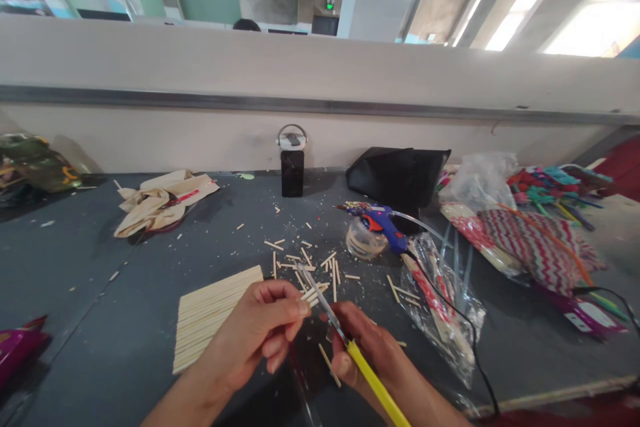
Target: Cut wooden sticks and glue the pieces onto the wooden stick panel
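1. Left hand (275,323): thumb and fingers pinched on a few short sticks (313,294), ends poking out toward the right hand. Position: above the bench (130,320), between its middle and near edge.
2. Right hand (373,340): gripping a yellow-handled tool (374,379). Its long narrow metal end points up and left, lying across the held sticks in this view; can't tell if it's actually touching them.
3. Stick panel (215,313): slim sticks side by side, flat on the bench, just left of the left hand.
4. Loose cut pieces (335,280): scattered mid-bench beyond both hands, with small crumbs around them.
5. Blue glue gun (385,220): right of the loose pieces, over a clear round item (365,240). Black cord runs toward the near edge.
6. Clear plastic packaging (450,310): right of the right hand, under the cord.
7. Far edge, left to right: beige cloth (160,203), upright dark phone-like slab (293,173), black pouch (400,177).
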{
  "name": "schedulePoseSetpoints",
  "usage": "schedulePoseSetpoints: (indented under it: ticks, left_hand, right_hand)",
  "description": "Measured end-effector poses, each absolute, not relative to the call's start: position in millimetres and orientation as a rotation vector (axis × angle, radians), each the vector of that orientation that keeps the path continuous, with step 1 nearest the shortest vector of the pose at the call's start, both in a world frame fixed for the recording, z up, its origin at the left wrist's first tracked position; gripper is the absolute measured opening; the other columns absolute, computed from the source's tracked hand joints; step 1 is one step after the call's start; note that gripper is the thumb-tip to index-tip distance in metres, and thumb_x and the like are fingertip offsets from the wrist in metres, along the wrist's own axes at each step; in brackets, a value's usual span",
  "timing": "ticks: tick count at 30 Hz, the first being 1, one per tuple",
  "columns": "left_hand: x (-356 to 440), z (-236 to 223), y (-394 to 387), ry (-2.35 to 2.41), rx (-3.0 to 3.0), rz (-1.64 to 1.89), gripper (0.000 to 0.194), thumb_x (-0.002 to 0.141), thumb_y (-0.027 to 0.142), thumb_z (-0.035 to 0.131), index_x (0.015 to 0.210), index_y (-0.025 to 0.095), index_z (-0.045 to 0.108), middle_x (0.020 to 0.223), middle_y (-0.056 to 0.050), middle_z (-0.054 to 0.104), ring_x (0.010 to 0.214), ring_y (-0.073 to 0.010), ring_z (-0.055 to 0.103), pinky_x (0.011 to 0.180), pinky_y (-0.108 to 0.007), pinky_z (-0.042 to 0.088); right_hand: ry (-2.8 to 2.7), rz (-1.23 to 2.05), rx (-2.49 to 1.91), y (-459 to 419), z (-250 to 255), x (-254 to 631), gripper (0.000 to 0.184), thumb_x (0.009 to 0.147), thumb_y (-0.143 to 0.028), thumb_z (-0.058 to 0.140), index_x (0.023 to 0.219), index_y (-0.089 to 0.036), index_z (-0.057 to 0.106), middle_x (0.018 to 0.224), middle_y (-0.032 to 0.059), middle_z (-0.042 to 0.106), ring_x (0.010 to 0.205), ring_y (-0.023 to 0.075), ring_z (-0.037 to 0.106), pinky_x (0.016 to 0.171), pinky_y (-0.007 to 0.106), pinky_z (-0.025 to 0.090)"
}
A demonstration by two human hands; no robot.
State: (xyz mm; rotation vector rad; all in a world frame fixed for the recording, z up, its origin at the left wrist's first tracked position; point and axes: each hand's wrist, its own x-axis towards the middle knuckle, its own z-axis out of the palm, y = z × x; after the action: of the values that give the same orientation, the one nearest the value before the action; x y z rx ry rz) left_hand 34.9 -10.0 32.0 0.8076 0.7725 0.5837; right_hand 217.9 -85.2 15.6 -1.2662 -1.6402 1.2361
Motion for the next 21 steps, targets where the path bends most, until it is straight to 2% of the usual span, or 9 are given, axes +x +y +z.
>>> schedulePoseSetpoints:
  ticks: [5,15,21]
  left_hand:
    - [37,31,-10,0.787,0.8,0.588,0.022,0.069,0.025,0.071,0.056,0.015,0.057,0.043,0.006,0.051,0.026,0.0,0.025,0.025,-0.013,0.032]
    - [36,31,-9,0.779,0.821,0.573,0.025,0.073,0.029,0.07,0.057,0.013,0.059,0.048,0.002,0.058,0.026,-0.0016,0.035,0.028,-0.014,0.037]
    - [35,29,-8,0.761,0.816,0.564,0.025,0.076,0.03,0.069,0.06,0.013,0.06,0.052,0.001,0.061,0.027,-0.0022,0.039,0.03,-0.014,0.039]
  right_hand:
    - [-1.671,1.17,-1.273,-86,12,218,0.04,0.089,-0.058,0.045,0.097,-0.02,0.052,0.081,0.001,0.049,0.069,0.0146,0.045,0.061,0.026,0.039]
    - [-1.686,1.157,-1.312,-87,16,217,0.044,0.09,-0.06,0.04,0.1,-0.019,0.051,0.078,-0.0007,0.046,0.065,0.0127,0.04,0.058,0.025,0.035]
    - [-1.637,1.196,-1.281,-87,23,216,0.04,0.091,-0.056,0.044,0.102,-0.019,0.053,0.082,0.0009,0.047,0.07,0.0144,0.044,0.063,0.025,0.039]
